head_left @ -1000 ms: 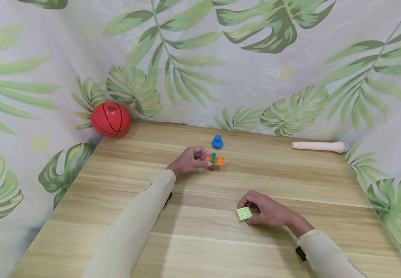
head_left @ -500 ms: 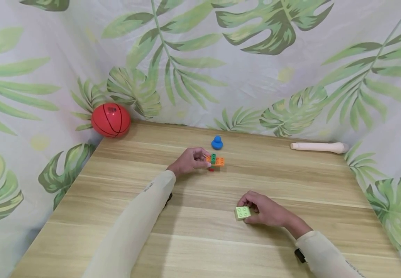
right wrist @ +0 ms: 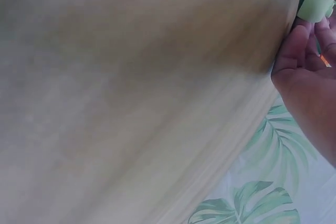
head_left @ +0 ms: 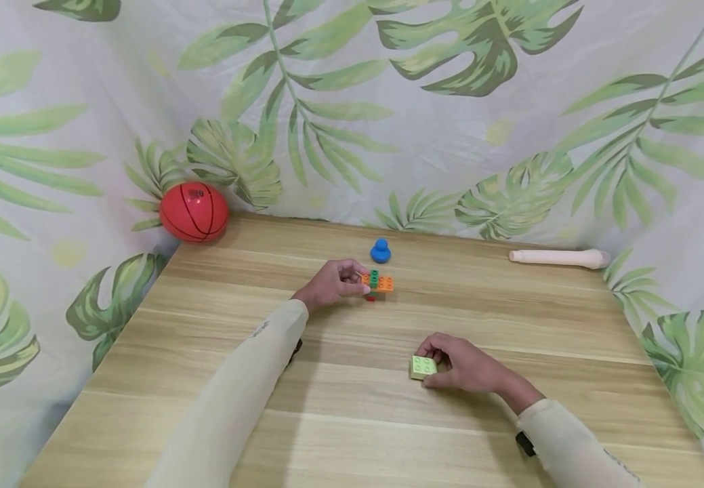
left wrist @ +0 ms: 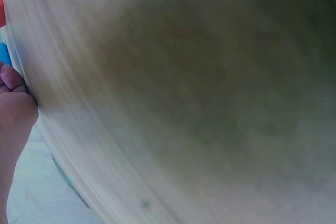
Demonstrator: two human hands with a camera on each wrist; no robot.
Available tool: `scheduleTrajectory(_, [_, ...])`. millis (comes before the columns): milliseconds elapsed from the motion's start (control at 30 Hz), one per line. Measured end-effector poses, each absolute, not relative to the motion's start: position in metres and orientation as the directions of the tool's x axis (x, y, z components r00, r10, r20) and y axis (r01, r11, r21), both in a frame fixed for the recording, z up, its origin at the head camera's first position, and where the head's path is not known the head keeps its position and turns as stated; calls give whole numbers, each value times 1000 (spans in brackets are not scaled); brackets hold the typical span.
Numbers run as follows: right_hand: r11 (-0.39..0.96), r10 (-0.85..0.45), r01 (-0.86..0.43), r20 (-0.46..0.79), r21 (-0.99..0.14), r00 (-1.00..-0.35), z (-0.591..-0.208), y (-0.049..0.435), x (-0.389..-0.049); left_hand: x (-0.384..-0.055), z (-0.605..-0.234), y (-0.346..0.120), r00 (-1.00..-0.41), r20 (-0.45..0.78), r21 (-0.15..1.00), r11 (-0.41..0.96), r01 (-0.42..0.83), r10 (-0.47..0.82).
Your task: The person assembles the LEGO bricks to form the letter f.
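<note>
Near the middle of the table, my left hand (head_left: 335,282) pinches the left end of a small toy-brick build (head_left: 385,283), made of orange and green bricks with a bit of red underneath. Lower and to the right, a light green toy brick (head_left: 423,367) with studs on top is held between the thumb and fingers of my right hand (head_left: 464,364). The right wrist view also catches this light green brick (right wrist: 315,4) at the fingertips. In the left wrist view only part of the left hand (left wrist: 17,103) shows, and its grip is out of frame.
Just behind the brick build stands a blue knobbed piece (head_left: 380,251). A red ball (head_left: 194,211) with black lines sits at the back left corner. A pale pink tube-like object (head_left: 559,258) lies at the back right. Leaf-printed cloth (head_left: 327,122) borders the wooden table (head_left: 352,434).
The right hand has shifted the light green brick slightly left and away from me, turning it a little. My left hand stays on the brick build without visible movement.
</note>
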State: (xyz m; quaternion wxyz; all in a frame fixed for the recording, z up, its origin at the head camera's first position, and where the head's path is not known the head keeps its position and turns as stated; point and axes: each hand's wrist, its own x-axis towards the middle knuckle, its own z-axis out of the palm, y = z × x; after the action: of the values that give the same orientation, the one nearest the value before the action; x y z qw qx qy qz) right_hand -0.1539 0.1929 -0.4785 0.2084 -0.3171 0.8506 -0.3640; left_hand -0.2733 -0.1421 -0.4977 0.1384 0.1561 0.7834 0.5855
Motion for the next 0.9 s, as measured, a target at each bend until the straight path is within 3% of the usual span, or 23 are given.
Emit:
scheduleTrajectory(400, [581,-662,-439,-83,-685,-745,-472,183,-178,-273,-497,-142,-910,-29,961,261,88,413])
scheduleTrajectory(667, [617,-523,-384,6,-687,-852,-450,166,-204,-273,-497,-142,-908,-35,966,248,77,418])
scheduleTrajectory(900, [607,-422,-348,81,-715,-903,-432,146,-223,-272,-496,-144,-910,-40,967,245,68,413])
